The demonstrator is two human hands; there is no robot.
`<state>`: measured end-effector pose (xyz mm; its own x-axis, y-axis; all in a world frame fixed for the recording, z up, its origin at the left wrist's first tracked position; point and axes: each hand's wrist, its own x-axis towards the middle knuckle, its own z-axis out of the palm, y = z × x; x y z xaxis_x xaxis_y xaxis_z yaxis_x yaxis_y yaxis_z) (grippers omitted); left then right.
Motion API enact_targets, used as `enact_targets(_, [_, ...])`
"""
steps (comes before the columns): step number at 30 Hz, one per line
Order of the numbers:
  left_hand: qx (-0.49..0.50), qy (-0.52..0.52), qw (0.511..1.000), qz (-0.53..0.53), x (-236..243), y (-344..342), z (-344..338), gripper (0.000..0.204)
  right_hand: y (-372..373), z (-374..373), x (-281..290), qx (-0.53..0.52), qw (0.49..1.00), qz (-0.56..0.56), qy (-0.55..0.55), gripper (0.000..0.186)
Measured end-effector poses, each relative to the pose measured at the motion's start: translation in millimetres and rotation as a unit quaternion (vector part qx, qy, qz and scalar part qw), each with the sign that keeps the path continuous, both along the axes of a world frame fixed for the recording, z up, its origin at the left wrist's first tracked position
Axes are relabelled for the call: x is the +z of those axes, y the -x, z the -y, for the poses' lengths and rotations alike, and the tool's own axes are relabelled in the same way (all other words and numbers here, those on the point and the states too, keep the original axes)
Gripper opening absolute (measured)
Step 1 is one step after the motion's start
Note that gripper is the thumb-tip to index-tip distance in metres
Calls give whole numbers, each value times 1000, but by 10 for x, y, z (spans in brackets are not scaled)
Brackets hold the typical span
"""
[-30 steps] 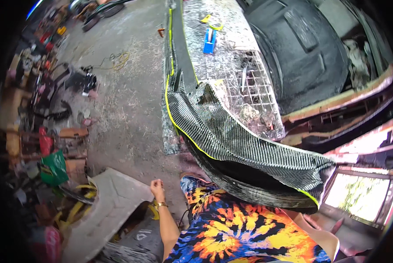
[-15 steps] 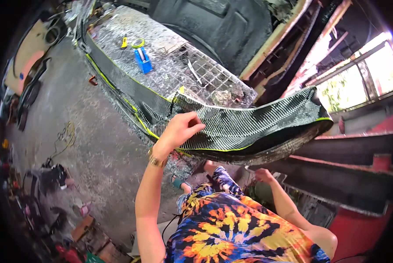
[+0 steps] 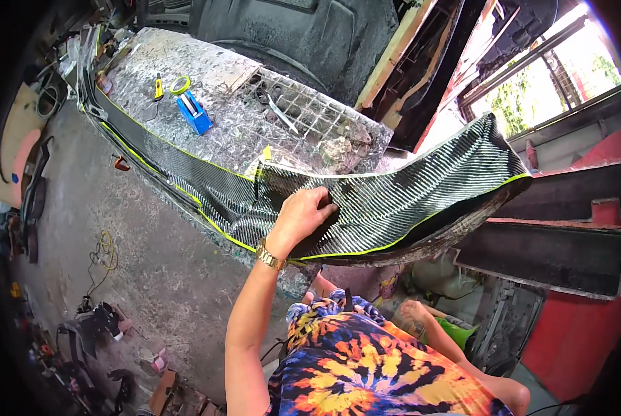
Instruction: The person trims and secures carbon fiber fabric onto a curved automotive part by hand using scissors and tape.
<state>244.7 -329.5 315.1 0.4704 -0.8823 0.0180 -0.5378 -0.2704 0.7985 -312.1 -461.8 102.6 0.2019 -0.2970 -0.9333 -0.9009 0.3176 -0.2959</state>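
Note:
A long mould (image 3: 456, 236) runs from the far left to the right, with black-and-silver woven carbon fibre cloth (image 3: 394, 201) over its surface. Yellow-green tape (image 3: 355, 254) lines its edges, and a tab of yellow tape (image 3: 267, 152) stands up at a corner. My left hand (image 3: 302, 216), with a gold watch (image 3: 270, 255) at the wrist, rests on the cloth near the corner seam. Its fingers are curled and closed; what lies under the fingertips is hidden. Low beside my body, my right hand (image 3: 414, 312) hangs away from the mould, its fingers too small and partly hidden to read.
On the speckled worktable (image 3: 186, 62) lie a blue tape dispenser (image 3: 195, 114), a yellow tape roll (image 3: 180, 85), a yellow cutter (image 3: 159, 87) and scissors (image 3: 283, 116) over a grid. Black panels (image 3: 546, 256) stand at right. A yellow cord (image 3: 104, 253) lies on the floor.
My left hand has moved rightward along the cloth, still closed, from the corner seam onto the right section. My right hand has dropped lower, nearer my body. The view has shifted.

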Motion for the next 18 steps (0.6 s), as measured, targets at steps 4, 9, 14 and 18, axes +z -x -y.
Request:
enact_targets(4, [15, -45, 999, 7, 69, 85, 66, 33, -408, 97, 43, -24, 998, 49, 34, 20])
enact_targets(9, [27, -73, 997, 28, 86, 63, 51, 32, -931, 347, 42, -20, 994, 98, 45, 22])
enact_targets(14, [23, -107, 992, 61, 191, 89, 129, 33, -955, 501, -263, 20, 997, 61, 38, 18])
enact_targets(18, [14, -96, 993, 62, 222, 33, 19, 36, -958, 541, -417, -53, 989, 130, 38, 13])
